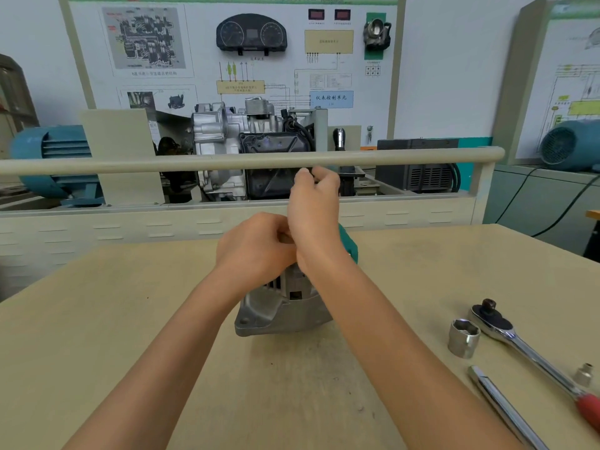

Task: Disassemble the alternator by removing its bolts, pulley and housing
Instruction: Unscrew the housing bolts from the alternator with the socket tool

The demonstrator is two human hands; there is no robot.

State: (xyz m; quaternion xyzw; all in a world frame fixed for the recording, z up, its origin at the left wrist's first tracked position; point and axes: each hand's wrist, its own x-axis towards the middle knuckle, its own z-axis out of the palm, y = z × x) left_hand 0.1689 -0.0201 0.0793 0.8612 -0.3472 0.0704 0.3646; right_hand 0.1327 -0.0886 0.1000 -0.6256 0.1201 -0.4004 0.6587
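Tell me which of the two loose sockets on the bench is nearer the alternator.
The large socket, standing open end up just left of the ratchet head. The small socket sits farther right, beyond the ratchet handle, so it is farther from the alternator.

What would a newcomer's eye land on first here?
Probably the two hands, left hand and right hand, bunched together over the alternator at the middle of the table; what they grip is hidden. Next, the ratchet wrench and large socket lying unused at right.
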